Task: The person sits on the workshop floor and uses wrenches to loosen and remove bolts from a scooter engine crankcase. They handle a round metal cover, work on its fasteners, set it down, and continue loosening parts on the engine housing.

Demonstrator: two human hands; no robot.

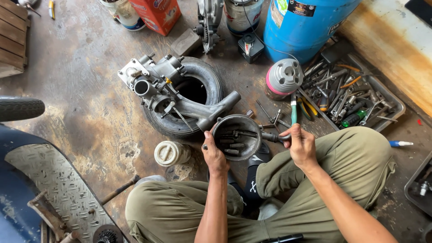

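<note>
A round grey metal bowl-shaped housing [237, 122] sits just before my knees, with several small bolts and parts inside it. My left hand [213, 154] grips its near left rim. My right hand [300, 143] is closed on a dark stub handle [270, 136] that sticks out of the housing's right side. Just beyond the housing, an engine casing with a swing arm [167, 87] lies across a small black tyre [211, 81]. Green-handled pliers [294, 109] lie right above my right hand.
A metal tray [390, 100] of mixed tools stands at the right, beside a finned cylinder [284, 77] and a blue drum [306, 22]. A white round cap [170, 153] lies left of my left hand. A scooter floorboard [54, 184] and a wheel [20, 108] fill the left side.
</note>
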